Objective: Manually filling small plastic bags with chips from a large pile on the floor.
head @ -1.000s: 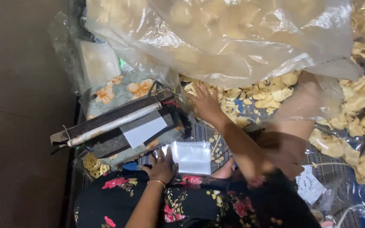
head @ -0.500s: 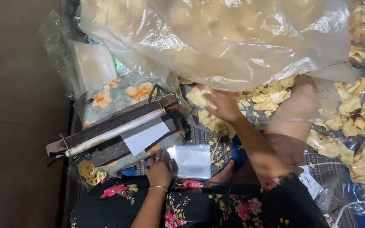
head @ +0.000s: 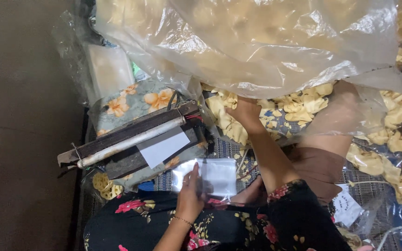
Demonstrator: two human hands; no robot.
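Note:
My left hand (head: 190,194) holds a small clear plastic bag (head: 212,176) over my lap, thumb on its left part. My right hand (head: 245,112) reaches into a heap of pale yellow chips (head: 275,111) spread on plastic sheet in front of me, fingers closed around some chips. A large clear bag full of chips (head: 247,42) lies just beyond that hand. A bar-type heat sealer (head: 131,137) with a white card on it sits left of the chips, on a floral cloth.
More loose chips (head: 396,135) lie in plastic at the right. A packet of round ring-shaped snacks (head: 104,183) sits by the sealer. A flat white packet (head: 110,69) lies at the back left. Bare brown floor (head: 24,125) fills the left side.
My left hand has lifted the clear bag off my lap and turned it up. My right hand has shifted slightly within the chip heap and gathered chips.

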